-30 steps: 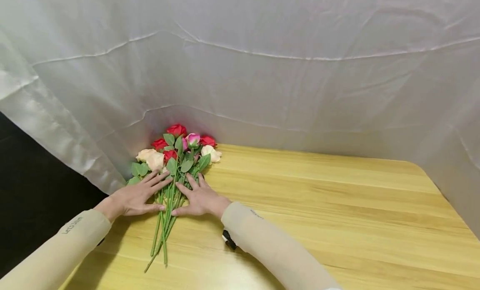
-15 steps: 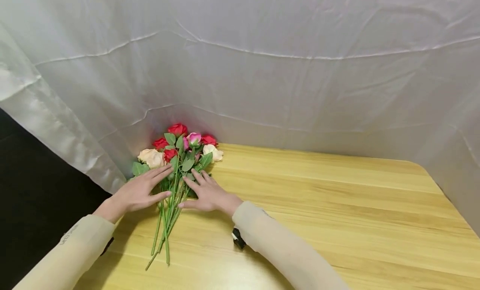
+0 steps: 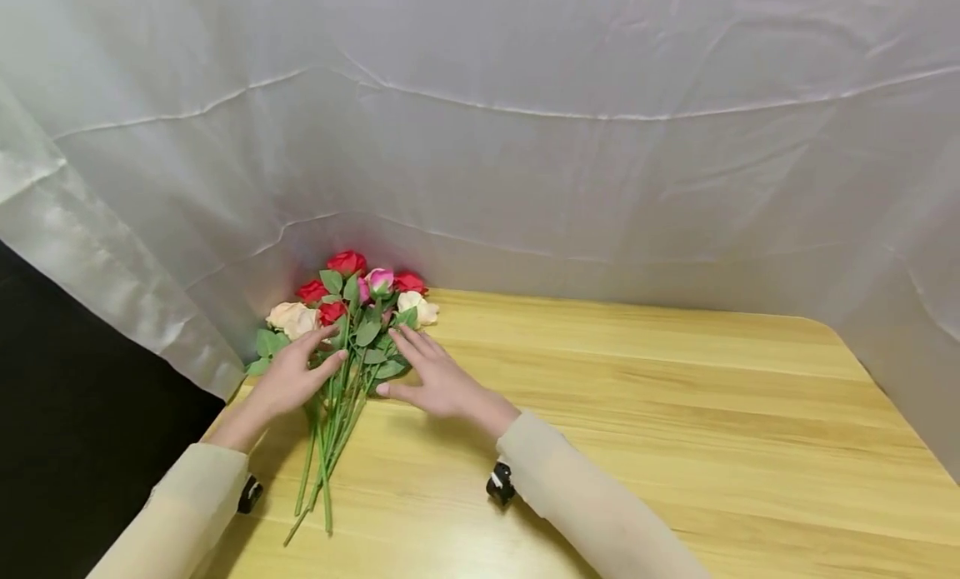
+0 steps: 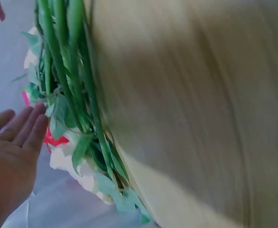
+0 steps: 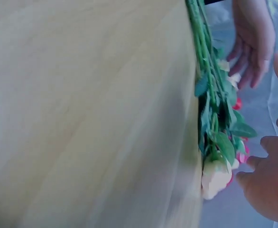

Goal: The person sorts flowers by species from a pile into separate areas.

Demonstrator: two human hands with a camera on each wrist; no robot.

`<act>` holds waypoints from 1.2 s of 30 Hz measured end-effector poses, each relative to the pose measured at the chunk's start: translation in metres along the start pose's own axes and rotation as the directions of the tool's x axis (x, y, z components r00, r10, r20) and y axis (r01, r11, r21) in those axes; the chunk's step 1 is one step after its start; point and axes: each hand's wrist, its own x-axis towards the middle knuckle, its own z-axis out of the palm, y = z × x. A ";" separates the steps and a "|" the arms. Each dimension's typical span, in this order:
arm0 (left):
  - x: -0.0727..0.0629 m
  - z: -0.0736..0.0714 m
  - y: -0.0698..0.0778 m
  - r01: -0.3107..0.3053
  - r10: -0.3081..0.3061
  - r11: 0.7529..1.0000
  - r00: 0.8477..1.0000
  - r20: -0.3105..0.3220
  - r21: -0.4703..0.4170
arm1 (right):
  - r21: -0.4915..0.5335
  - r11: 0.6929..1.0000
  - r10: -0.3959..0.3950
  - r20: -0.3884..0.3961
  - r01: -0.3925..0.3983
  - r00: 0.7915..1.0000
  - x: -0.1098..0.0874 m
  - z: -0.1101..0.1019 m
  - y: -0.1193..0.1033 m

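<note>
The bunch of flowers (image 3: 367, 333) lies on the left part of the table (image 3: 637, 412), with the red, pink and cream blooms at the back and the green stems (image 3: 324, 462) pointing to the person. It is in the same spot as a second ago. The left hand (image 3: 291, 377) hangs over the left side of the stems, and the right hand (image 3: 442, 383) is just off their right side. Both are open, fingers a little bent, and hold nothing. A second ago both hands were spread over the stems; now the thumbs are farther apart. Behind the flowers hangs a grey curtain (image 3: 525, 171).
</note>
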 end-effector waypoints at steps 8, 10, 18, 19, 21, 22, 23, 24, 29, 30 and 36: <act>0.009 0.000 0.004 0.177 -0.178 0.975 0.984 0.008 -0.134 | 0.141 0.990 0.003 -0.095 0.010 0.995 -0.011 -0.007 0.002; 0.011 0.000 0.002 0.207 -0.206 0.966 0.978 0.022 -0.153 | 0.179 0.984 0.028 -0.109 -0.008 0.994 -0.012 -0.005 0.002; 0.020 0.004 0.000 0.301 -0.285 0.925 0.953 0.101 -0.233 | 0.447 0.895 0.086 -0.153 -0.008 0.984 -0.011 0.010 0.003; 0.021 0.005 0.000 0.309 -0.291 0.922 0.951 0.108 -0.232 | 0.490 0.872 0.091 -0.152 -0.005 0.984 -0.010 0.012 0.003; 0.024 0.006 -0.001 0.315 -0.296 0.923 0.948 0.115 -0.221 | 0.564 0.825 0.109 -0.149 -0.006 0.983 -0.008 0.018 0.002; 0.025 0.007 -0.001 0.318 -0.299 0.922 0.947 0.116 -0.220 | 0.590 0.807 0.117 -0.147 -0.008 0.982 -0.007 0.021 0.001; 0.027 0.007 -0.001 0.321 -0.302 0.920 0.946 0.116 -0.224 | 0.614 0.789 0.130 -0.140 -0.017 0.982 -0.006 0.023 0.000; 0.028 0.008 -0.001 0.326 -0.307 0.916 0.945 0.116 -0.232 | 0.630 0.776 0.141 -0.135 -0.024 0.981 -0.005 0.025 -0.002; 0.031 0.010 -0.001 0.338 -0.322 0.891 0.941 0.106 -0.302 | 0.686 0.726 0.179 -0.112 -0.055 0.977 0.002 0.035 -0.009; 0.031 0.011 -0.001 0.338 -0.322 0.887 0.941 0.104 -0.313 | 0.693 0.719 0.184 -0.110 -0.058 0.977 0.003 0.037 -0.010; 0.032 0.011 0.000 0.332 -0.321 0.857 0.942 0.095 -0.394 | 0.747 0.660 0.205 -0.077 -0.080 0.976 0.012 0.050 -0.016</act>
